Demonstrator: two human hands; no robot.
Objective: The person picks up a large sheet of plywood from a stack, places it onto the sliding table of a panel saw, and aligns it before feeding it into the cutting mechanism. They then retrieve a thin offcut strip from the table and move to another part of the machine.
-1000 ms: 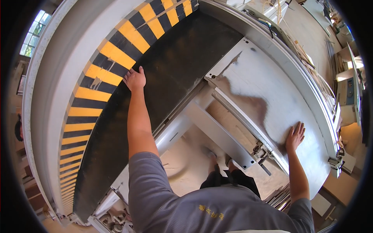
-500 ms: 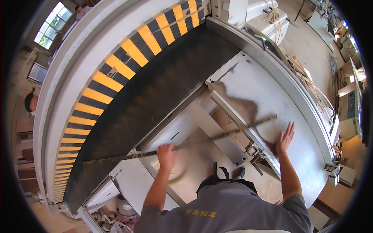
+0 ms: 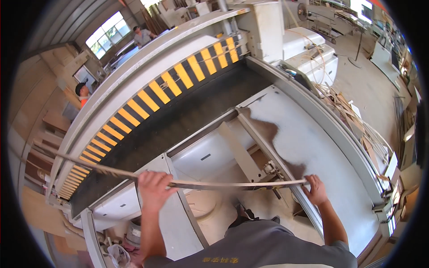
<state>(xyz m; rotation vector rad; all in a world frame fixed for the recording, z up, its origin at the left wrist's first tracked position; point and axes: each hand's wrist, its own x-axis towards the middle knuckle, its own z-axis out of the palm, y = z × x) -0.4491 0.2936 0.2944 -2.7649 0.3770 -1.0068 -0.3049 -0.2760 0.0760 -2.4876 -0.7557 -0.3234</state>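
A long, thin pale strip (image 3: 241, 185) stretches across the view, above the machine's open frame and off toward the far left. My left hand (image 3: 156, 186) is closed on it left of the middle, slightly blurred. My right hand (image 3: 314, 189) is closed on its right end, over the pale metal side table (image 3: 313, 143) with brown worn patches. Beyond the strip lies the machine's dark bed (image 3: 187, 116), under a guard (image 3: 163, 89) striped yellow and black.
A co-worker in grey (image 3: 142, 35) is behind the machine, another in orange (image 3: 82, 94) at the left. A white machine housing (image 3: 304, 53) stands at the back, scrap strips (image 3: 357, 129) along the right rail. A bucket (image 3: 134, 232) sits below, lower left.
The strip, blurred over the bed half a second ago, is now held higher in both hands. My right hand has closed on it from lying flat on the metal table. The view has tilted up.
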